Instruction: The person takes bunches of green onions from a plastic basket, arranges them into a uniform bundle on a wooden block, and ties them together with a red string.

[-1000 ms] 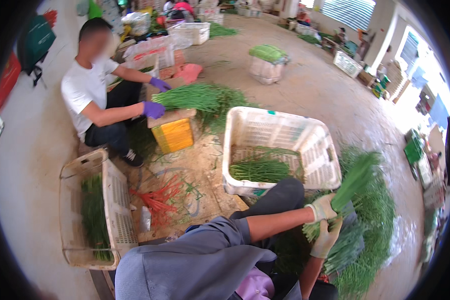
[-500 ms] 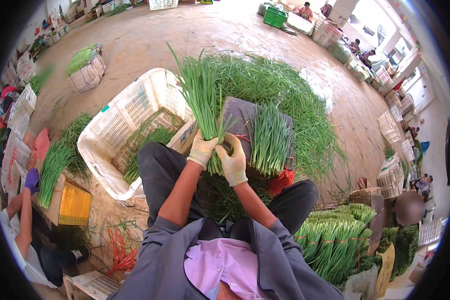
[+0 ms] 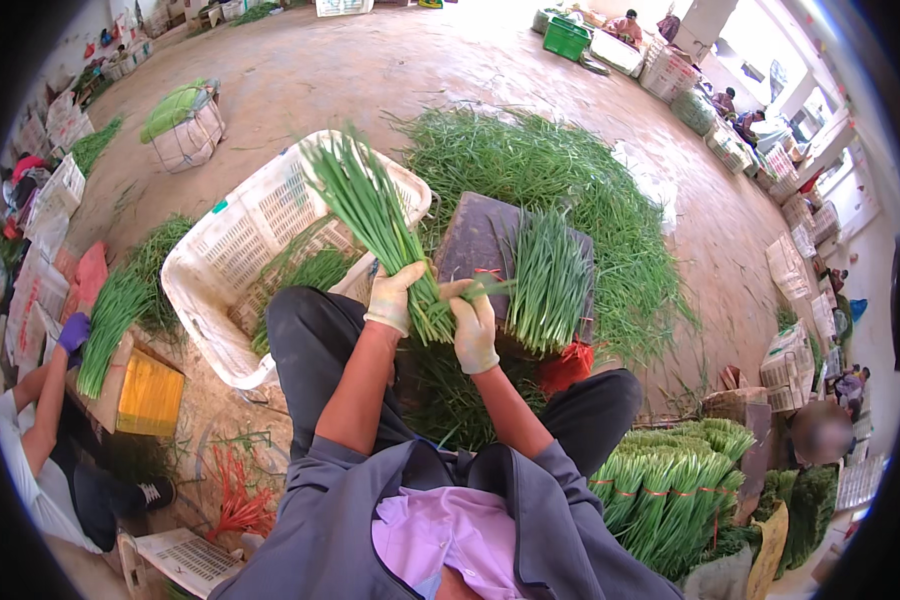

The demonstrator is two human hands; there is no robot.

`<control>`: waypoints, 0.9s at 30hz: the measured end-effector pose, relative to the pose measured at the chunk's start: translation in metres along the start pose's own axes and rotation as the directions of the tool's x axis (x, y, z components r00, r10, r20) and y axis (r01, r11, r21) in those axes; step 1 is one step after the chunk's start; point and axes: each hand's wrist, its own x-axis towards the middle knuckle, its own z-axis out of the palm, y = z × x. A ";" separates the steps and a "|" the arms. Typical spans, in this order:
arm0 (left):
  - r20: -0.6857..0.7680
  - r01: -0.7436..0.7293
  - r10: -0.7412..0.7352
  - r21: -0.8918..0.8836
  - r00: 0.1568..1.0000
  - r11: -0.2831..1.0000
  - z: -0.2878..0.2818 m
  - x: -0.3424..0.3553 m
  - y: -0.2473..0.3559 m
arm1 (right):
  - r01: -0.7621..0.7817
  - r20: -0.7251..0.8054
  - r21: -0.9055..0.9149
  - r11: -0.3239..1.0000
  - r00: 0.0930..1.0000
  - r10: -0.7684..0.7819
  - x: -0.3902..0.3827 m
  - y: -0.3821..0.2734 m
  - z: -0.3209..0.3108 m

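Leaning further left than a moment ago, my bunch of green stalks (image 3: 370, 210) now has its tips over the white crate (image 3: 240, 235), and my right hand (image 3: 470, 322) has come away from it. My left hand (image 3: 392, 298) wraps the lower stalks, fingers closed round them; right thumb and fingers seem to pinch stray blades (image 3: 482, 288). I judge this the cleaning step: the next move calls for shedding those blades without loosening the bunch. The crate's rim and my left knee (image 3: 305, 312) crowd the left; the dark block (image 3: 472, 235) and its laid bundle (image 3: 548, 285) bound the right. Room lies between, above the loose greens (image 3: 450, 395).
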 end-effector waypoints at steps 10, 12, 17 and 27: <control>-0.238 -0.134 0.165 0.139 0.957 0.981 -0.002 0.008 0.007 | 0.154 0.533 -0.806 0.572 0.609 0.587 -0.074 0.006 -0.088; -0.229 -0.155 0.189 0.158 0.955 0.975 -0.003 0.007 0.009 | 0.202 0.522 -0.786 0.584 0.723 0.453 -0.060 0.001 -0.083; -0.185 -0.220 0.275 0.272 0.943 0.937 -0.019 0.011 0.001 | 0.327 0.368 -0.809 0.489 0.930 -0.013 -0.026 -0.068 0.007; -0.182 -0.137 0.144 0.049 0.973 0.989 -0.021 0.006 0.021 | 0.343 0.509 -0.860 0.378 0.520 0.686 -0.040 -0.051 -0.064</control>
